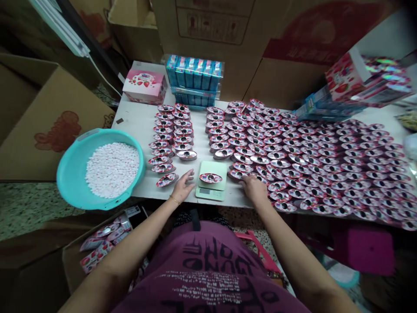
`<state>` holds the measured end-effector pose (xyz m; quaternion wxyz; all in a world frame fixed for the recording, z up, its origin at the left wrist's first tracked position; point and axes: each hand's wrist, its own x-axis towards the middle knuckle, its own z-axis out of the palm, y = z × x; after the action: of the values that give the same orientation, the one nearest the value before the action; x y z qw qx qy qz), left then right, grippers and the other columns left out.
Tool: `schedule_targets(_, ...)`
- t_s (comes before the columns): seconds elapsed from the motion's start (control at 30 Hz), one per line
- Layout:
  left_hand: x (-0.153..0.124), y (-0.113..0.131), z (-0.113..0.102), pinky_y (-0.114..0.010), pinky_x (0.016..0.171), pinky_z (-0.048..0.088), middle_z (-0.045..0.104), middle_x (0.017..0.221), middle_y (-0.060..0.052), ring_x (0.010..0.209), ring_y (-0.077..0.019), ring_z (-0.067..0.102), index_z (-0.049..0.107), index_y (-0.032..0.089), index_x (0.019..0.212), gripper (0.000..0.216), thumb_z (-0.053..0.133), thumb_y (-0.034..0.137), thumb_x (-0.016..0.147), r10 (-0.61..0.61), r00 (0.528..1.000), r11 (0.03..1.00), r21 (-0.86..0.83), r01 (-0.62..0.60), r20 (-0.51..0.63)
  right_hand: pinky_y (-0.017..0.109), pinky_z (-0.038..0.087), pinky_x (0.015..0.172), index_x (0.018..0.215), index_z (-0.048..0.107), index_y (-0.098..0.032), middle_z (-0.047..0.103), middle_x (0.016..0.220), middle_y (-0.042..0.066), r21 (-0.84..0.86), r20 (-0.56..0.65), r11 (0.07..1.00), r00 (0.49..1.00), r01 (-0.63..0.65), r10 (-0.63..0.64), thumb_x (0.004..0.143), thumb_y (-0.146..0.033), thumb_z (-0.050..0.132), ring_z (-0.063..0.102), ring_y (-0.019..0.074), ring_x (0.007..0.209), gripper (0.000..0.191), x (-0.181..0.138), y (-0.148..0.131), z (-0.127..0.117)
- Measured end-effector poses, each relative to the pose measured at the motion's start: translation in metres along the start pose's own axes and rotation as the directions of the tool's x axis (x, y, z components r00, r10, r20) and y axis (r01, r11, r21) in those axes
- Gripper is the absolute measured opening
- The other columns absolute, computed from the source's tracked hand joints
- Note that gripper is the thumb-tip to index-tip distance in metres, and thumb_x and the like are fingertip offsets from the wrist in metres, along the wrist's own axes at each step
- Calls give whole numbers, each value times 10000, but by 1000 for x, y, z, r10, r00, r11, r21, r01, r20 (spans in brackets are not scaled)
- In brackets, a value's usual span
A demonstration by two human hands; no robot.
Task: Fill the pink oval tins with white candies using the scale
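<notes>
A small pale green scale [211, 191] sits at the near edge of the white table [137, 121], with one pink oval candy case [210, 178] lying on its pan. My left hand [183, 185] rests just left of the scale, fingers stretched out and holding nothing. My right hand [254, 188] lies to the scale's right, its fingers curled over the nearest pink cases [237, 174] in the big spread. I cannot see whether it grips one.
Several rows of pink cases [172, 134] lie left of the scale, and a large field of them [325, 161] fills the right side. A teal basin of white tablets [100, 167] overhangs the left edge. Blue packs [193, 74], a pink box [145, 84] and cardboard cartons stand behind.
</notes>
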<state>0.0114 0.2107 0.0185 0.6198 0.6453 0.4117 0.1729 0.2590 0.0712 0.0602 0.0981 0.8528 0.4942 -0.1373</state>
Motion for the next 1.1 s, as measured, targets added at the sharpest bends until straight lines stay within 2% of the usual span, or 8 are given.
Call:
schedule_targets(0.1,-9,3,-15,-373,832,410,500,1147,-136,961,-185,523,340,176,1258,679,609,246,638,-33,996,999,-18,31,-85,239,357,542,987,572,-225,583,923,69,-60,40,998,999,17,-14,837,-363,382,581,162,720,279,1,-4,1)
schedule_targets(0.27,4,31,-28,-359,812,407,504,1148,-117,1016,-199,491,315,207,1264,742,655,309,612,72,988,992,110,-57,-140,235,351,539,1048,544,-242,569,964,67,-45,36,999,999,8,-7,842,-363,375,578,159,749,292,0,-4,1)
schedule_targets(0.37,18,45,-26,-376,819,397,492,1170,-113,1068,-228,451,329,216,1255,792,688,363,565,149,986,948,292,-123,-69,241,353,540,1049,543,-244,568,970,65,-32,21,999,1000,15,-15,836,-363,387,578,166,743,290,-2,-4,3)
schedule_targets(0.53,31,52,-7,-403,924,309,451,1217,-133,1115,-255,394,383,172,1226,809,703,420,525,273,949,781,539,-315,158,251,369,574,1065,536,-244,559,988,69,16,19,999,999,36,-37,835,-343,390,567,172,781,290,-1,-2,5)
schedule_targets(0.73,27,51,15,-418,909,304,460,1202,-113,1102,-278,378,410,196,1211,775,712,394,526,164,955,683,669,-292,249,249,370,586,1046,543,-246,559,991,63,31,37,999,998,42,-43,830,-357,396,566,168,784,284,2,-1,3)
schedule_targets(0.93,24,50,16,-420,894,303,457,1203,-108,1100,-279,368,411,212,1210,751,709,374,539,120,967,668,702,-248,226,248,366,619,967,578,-208,579,954,67,124,-25,992,1000,16,-13,853,-291,325,559,165,791,290,0,-1,0)
schedule_targets(1.0,24,50,15,-420,890,302,456,1203,-107,1098,-279,369,412,218,1209,743,707,370,544,112,967,666,705,-243,227,248,367,650,974,571,-190,586,942,77,155,-24,987,999,29,-26,849,-255,324,552,167,812,284,0,-6,-5)
schedule_targets(1.1,23,49,17,-407,889,303,456,1202,-101,1103,-269,367,411,225,1208,726,699,362,556,108,965,664,705,-250,241,243,369,676,1001,538,-180,582,947,79,198,-37,972,992,123,-118,855,-237,311,542,163,833,276,0,-28,-19)
